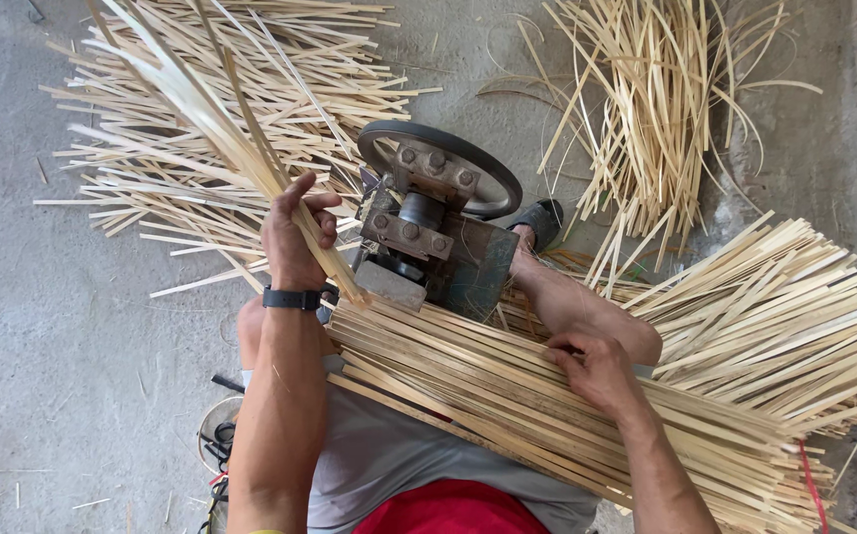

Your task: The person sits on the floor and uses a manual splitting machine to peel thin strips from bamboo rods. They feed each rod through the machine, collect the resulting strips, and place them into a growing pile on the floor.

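Hands: we are closing our left hand [295, 237], wrist-banded in black, around a fistful of long pale split-bamboo strips [213, 124]; our right hand [601, 371] is lying flat, fingers spread and gripping nothing, on the broad sheaf of pale bamboo slats across our lap [508, 396].

Held strips: they are running up and away to the left from the fist, their near ends pointing down and right, touching the near corner of the small dark iron splitting machine with a rubber-rimmed wheel [438, 213]. We are keeping the left hand just beside that machine; the right is well apart from it, lower and to the right.

Lap sheaf: its long axis is running from lower right toward the machine, crossing the held strips' line at an angle.

Surroundings: loose pale strips fanned on the grey concrete floor [73, 346] at upper left; thinner curled slivers [646, 109] at upper right; a sandalled foot [539, 222] behind the machine.
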Motion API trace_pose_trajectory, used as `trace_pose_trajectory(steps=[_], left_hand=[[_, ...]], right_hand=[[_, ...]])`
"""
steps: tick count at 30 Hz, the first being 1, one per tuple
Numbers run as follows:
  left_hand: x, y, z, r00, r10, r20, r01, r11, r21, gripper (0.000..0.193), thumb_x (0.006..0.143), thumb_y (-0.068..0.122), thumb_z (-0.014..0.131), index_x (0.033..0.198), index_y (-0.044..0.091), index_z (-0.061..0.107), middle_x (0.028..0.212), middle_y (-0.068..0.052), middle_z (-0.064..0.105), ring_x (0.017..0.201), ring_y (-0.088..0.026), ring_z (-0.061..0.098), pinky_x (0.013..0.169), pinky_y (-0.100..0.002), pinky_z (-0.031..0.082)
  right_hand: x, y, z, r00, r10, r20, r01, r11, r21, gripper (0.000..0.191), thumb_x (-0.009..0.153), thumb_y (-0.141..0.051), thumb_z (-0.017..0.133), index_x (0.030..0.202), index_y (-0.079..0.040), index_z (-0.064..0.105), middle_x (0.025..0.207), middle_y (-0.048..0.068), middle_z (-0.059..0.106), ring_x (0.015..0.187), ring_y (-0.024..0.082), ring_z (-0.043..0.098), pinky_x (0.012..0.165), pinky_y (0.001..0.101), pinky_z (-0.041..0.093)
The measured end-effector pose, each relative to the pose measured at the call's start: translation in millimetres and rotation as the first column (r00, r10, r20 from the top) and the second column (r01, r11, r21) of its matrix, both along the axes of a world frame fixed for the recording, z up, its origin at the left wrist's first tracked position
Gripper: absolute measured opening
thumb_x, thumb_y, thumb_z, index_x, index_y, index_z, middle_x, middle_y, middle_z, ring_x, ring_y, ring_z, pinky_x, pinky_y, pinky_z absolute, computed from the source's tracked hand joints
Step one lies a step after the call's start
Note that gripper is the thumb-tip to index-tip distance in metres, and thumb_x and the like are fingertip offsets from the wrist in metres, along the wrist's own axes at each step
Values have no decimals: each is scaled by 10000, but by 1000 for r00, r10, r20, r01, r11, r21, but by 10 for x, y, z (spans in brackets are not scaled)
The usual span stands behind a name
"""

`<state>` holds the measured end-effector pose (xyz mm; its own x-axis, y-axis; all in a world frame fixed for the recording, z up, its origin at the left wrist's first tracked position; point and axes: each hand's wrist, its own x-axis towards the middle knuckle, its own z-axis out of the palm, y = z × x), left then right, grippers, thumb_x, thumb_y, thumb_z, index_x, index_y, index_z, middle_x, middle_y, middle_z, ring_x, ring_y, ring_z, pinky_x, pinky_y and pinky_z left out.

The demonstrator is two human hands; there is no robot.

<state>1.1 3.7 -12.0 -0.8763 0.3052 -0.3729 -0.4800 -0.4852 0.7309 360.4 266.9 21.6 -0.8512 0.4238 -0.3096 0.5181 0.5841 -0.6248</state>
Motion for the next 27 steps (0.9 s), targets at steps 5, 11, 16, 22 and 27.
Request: trace_pose_trajectory(steps=[5, 11, 16, 22, 27], left_hand=[[-19, -40, -80, 999, 18, 32, -21, 996, 86, 375, 1073, 234, 535, 1374, 10, 554, 839, -111, 673, 626, -157, 591, 495, -260, 482], [-26, -85, -15, 997, 42, 68, -51, 988, 144, 398, 1025, 280, 628, 1348, 55, 573, 744, 0, 567, 580, -92, 509, 462, -217, 414], [7, -81, 93, 998, 47, 38, -49, 996, 78, 526, 963, 410, 721, 1309, 30, 613, 664, 55, 445, 503, -37, 392, 406, -185, 313], [35, -18, 142, 1000, 11, 15, -10, 1000, -27, 498, 893, 391, 771, 1199, 17, 646, 744, -18, 612, 507, -50, 444, 405, -177, 344], [47, 33, 153, 1000, 10, -29, -13, 996, -83, 467, 893, 347, 790, 1176, 11, 633, 949, -72, 707, 586, -54, 513, 431, -177, 419]], right_hand=[[143, 149, 56, 954, 112, -279, -81, 990, 118, 87, 852, -149, 763, 921, -121, 808, 937, 33, 809, 863, 155, 764, 806, 305, 627], [534, 550, 175, 984, -124, -125, 131, 990, 54, 101, 856, -213, 778, 881, -123, 816, 869, 30, 794, 750, 115, 750, 638, 255, 641], [598, 827, 178, 967, -193, -168, 236, 927, 292, 167, 929, -281, 736, 952, -136, 815, 795, 35, 764, 602, 114, 670, 492, 260, 539], [56, 679, -149, 983, -39, -178, 105, 920, 377, 232, 951, -359, 716, 928, -156, 825, 693, 20, 723, 472, 113, 596, 374, 280, 481], [-138, 562, -184, 980, 3, -201, 65, 942, 330, 289, 943, -406, 692, 964, -151, 827, 694, 27, 731, 528, 140, 650, 486, 313, 535]])
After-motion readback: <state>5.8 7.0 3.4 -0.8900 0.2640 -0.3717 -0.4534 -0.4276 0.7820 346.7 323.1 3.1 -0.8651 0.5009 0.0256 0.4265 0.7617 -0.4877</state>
